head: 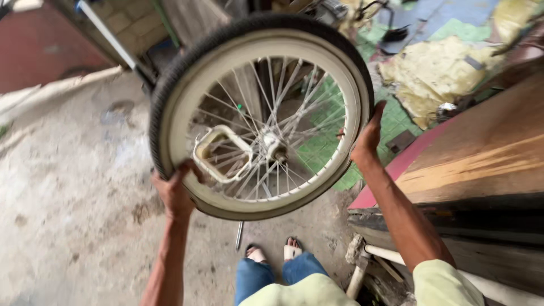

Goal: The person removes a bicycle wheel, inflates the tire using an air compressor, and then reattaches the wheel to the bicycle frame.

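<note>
A bicycle wheel [351,96] with a black tread, a cream sidewall and thin metal spokes is held up in front of me, its hub [273,148] near the middle of the view. My left hand [173,190] grips the tyre at its lower left edge. My right hand [368,136] presses flat against the tyre's right edge, fingers pointing up. Behind the spokes a pale bicycle pedal [222,154] shows through.
A wooden bench or table [481,153] with a red edge stands close on the right, pale pipes [362,266] below it. Yellow crumpled sheets [436,73] lie on green tiles beyond. Bare concrete floor [68,187] spreads left. My sandalled feet [275,250] are below the wheel.
</note>
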